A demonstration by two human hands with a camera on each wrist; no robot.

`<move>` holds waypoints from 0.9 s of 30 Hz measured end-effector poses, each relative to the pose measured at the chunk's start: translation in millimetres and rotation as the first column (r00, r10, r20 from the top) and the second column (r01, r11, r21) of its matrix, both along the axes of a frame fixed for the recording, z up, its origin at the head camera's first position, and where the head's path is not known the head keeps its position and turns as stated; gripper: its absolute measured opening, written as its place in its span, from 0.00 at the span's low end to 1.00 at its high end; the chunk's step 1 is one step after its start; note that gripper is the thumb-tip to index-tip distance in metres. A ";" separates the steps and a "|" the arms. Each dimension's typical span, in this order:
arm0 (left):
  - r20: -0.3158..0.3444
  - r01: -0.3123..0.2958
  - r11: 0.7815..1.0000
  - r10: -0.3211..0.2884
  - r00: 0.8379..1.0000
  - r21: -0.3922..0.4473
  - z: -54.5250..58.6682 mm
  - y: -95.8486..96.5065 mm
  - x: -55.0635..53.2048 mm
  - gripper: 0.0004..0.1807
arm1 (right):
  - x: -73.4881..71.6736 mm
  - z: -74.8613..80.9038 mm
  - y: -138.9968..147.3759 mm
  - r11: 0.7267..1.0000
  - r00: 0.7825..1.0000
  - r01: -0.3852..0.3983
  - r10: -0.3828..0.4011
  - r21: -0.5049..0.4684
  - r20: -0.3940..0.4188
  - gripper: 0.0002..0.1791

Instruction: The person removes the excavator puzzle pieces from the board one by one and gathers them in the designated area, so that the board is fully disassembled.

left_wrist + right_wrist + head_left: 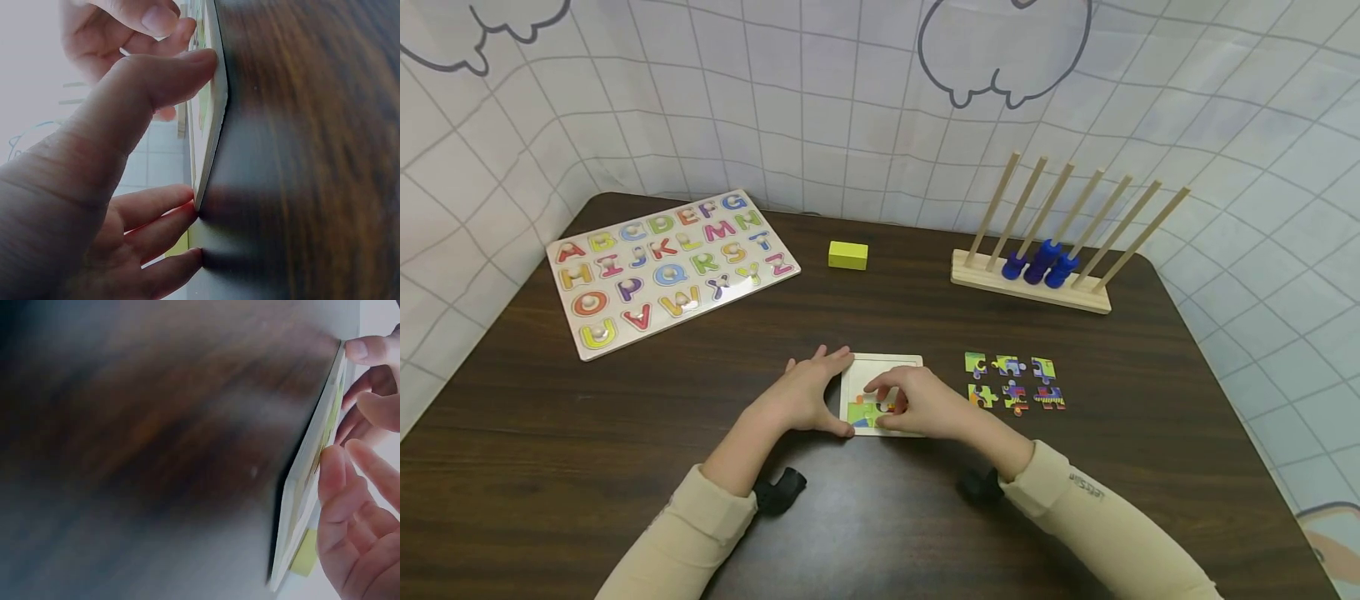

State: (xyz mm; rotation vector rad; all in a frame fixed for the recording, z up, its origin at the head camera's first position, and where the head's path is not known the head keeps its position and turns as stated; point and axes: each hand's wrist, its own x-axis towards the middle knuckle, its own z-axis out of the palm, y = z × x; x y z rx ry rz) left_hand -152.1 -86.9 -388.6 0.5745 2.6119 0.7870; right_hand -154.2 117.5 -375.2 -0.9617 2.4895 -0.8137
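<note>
A square wooden puzzle tray lies on the table in front of the person, with a few jigsaw pieces fitted along its near side. The left hand spreads along the tray's left edge; its thumb rests on the near corner and its fingertips touch the far one. Over the pieces bends the right hand, index finger and thumb apart. Its thumb touches the area of the fitted pieces, and part of the picture is hidden under this hand. Nothing is visibly lifted by either hand.
Several loose jigsaw pieces lie in two rows right of the tray. Behind stand a yellow block and a wooden peg rack with blue beads. An alphabet board lies at the back left.
</note>
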 end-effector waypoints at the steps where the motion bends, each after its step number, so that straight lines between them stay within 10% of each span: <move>1: -0.003 0.002 1.000 -0.002 1.000 0.001 0.0 -0.1 0.1 0.54 | -0.1 -0.7 -1.2 1.000 1.000 -0.004 0.004 0.001 0.000 0.21; 27: -0.004 0.001 1.000 -0.001 1.000 0.020 0.1 -0.8 1.1 0.54 | -2.6 1.3 -18.6 0.990 1.000 -0.031 0.030 0.137 0.011 0.23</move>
